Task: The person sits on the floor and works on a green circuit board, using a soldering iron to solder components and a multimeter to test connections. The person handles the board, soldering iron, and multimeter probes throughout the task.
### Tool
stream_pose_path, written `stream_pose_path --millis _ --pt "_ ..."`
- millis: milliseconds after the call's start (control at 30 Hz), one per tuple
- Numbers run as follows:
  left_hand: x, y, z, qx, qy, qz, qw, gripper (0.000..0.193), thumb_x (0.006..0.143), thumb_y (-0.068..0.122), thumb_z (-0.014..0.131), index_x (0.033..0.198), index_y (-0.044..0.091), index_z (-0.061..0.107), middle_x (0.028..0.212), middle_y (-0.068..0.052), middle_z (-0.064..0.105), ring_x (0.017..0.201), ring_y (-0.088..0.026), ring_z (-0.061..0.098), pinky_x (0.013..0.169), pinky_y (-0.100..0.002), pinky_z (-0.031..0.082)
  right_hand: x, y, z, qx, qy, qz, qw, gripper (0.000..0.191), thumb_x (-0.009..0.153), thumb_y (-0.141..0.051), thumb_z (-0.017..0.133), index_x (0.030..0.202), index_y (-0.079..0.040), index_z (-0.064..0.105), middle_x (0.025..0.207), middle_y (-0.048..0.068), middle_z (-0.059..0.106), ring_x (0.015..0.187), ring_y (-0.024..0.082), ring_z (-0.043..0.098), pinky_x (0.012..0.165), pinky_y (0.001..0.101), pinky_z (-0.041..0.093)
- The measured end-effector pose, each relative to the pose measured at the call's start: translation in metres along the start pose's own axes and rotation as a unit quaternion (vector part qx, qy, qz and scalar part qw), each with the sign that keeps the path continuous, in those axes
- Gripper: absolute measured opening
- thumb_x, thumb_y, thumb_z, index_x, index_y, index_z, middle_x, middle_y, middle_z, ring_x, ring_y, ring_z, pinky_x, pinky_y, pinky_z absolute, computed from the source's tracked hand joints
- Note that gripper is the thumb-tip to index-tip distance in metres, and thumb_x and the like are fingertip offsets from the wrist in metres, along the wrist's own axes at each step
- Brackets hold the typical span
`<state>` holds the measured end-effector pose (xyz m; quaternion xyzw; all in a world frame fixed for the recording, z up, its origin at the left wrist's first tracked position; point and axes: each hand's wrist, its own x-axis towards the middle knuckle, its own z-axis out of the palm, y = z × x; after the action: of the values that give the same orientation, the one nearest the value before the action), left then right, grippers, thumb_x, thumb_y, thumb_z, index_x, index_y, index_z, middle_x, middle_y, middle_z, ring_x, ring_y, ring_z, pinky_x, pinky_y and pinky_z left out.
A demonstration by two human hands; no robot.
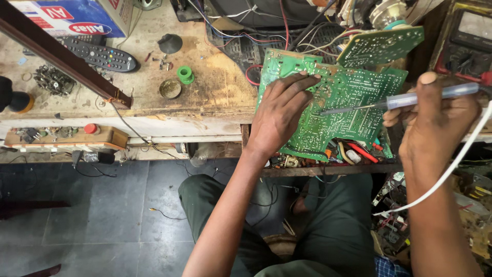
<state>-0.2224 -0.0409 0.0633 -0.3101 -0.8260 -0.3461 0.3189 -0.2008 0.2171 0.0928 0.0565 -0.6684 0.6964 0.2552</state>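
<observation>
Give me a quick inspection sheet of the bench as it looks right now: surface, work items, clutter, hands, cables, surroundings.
Surface: worn, stained workbench, paint peeling.
Job's things: green circuit board tilted up, solder side showing; soldering iron with its tip on the board.
Clutter: remote control, green ring, small round tin, black cone, loose parts near the bench edge.
Hands: left hand flat on the board, steadying it; right hand gripping the iron.
Cables: white cord runs from the iron over the right wrist; tangled wires behind the board.
Surroundings: dark tiled floor; meter at upper right.
</observation>
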Motion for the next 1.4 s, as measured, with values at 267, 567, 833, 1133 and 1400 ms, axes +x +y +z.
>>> stream_pose_path --millis 267,567,833,1133,1400 --pt "0.003 0.001 0.004 0.000 0.000 0.001 1.000 0.018 0.094 0.005 0.069 0.111 0.007 0.064 0.144 0.000 0.061 0.139 -0.023 0.054 0.114 -0.041 0.045 -0.004 0.013 -0.005 -0.011 -0.014 -0.010 1.000 0.028 0.121 -0.011 0.063 0.098 0.005 0.060 0.078 0.013 0.063 0.058 0.021 0.065 0.051 0.0323 0.055" --pt "0.012 0.009 -0.002 -0.033 -0.003 0.006 0.999 0.018 0.095 0.005 0.073 0.111 0.007 0.066 0.141 -0.003 0.063 0.139 -0.026 0.055 0.115 -0.043 0.045 -0.011 0.005 -0.036 0.103 0.036 0.010 0.994 0.022 0.117 -0.011 0.066 0.099 0.000 0.060 0.083 0.011 0.064 0.061 0.022 0.066 0.051 0.0362 0.055" --pt "0.008 0.016 -0.015 -0.067 -0.013 -0.002 0.998 0.021 0.090 0.001 0.074 0.108 0.003 0.065 0.142 -0.012 0.063 0.138 -0.035 0.058 0.115 -0.045 0.048 -0.037 0.005 -0.133 0.089 0.158 -0.022 0.983 0.012 0.118 -0.009 0.065 0.113 0.002 0.064 0.105 0.016 0.063 0.088 0.027 0.065 0.074 0.0378 0.056" --pt "0.014 0.038 -0.019 -0.039 -0.015 -0.037 0.998 0.015 0.087 -0.002 0.072 0.102 0.001 0.070 0.134 -0.014 0.068 0.134 -0.036 0.061 0.110 -0.046 0.049 0.038 0.014 -0.253 -0.443 0.095 -0.282 0.846 0.019 0.110 0.002 0.068 0.128 -0.002 0.067 0.139 0.018 0.053 0.121 0.029 0.061 0.107 0.0401 0.058" --pt "-0.009 0.014 -0.033 0.013 0.077 -0.121 0.990 0.011 0.091 -0.002 0.069 0.101 0.002 0.067 0.129 -0.015 0.070 0.122 -0.033 0.067 0.102 -0.041 0.052 0.106 0.031 -0.262 -0.588 -0.057 -0.233 0.773 0.061 0.072 0.009 0.070 0.132 -0.002 0.064 0.140 0.026 0.052 0.123 0.046 0.059 0.102 0.0512 0.051"
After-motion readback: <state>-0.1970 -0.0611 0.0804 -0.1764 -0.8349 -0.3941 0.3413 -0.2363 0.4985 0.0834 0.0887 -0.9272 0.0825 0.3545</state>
